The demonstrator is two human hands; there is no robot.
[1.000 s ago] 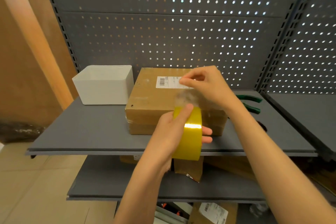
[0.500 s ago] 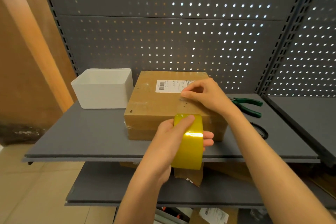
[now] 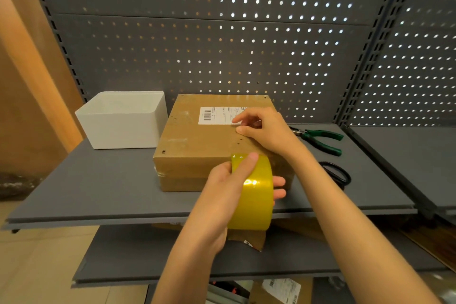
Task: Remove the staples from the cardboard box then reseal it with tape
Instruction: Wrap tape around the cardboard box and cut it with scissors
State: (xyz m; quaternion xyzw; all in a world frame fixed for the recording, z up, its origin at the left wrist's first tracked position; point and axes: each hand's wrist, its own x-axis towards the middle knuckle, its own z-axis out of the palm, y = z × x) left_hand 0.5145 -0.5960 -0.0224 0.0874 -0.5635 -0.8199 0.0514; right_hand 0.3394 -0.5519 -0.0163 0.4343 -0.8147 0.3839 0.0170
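Note:
A brown cardboard box [image 3: 197, 140] with a white barcode label lies on the grey shelf [image 3: 98, 185]. My left hand [image 3: 227, 182] grips a roll of yellow tape [image 3: 254, 195] in front of the box's near edge, thumb on top of the roll. My right hand [image 3: 264, 131] rests on the box top beside the label, its thumb and forefinger pinching the free tape end. A clear strip of tape runs from the roll toward that hand; it is hard to make out.
A white open bin [image 3: 123, 121] stands left of the box. Green-handled pliers [image 3: 320, 139] and black scissors [image 3: 335, 175] lie on the shelf to the right. A perforated grey back panel rises behind. More cardboard sits on the lower shelf [image 3: 138, 256].
My right hand has dropped from above the box onto its top, taking the tape end down with it. The roll in my left hand has kept about the same place.

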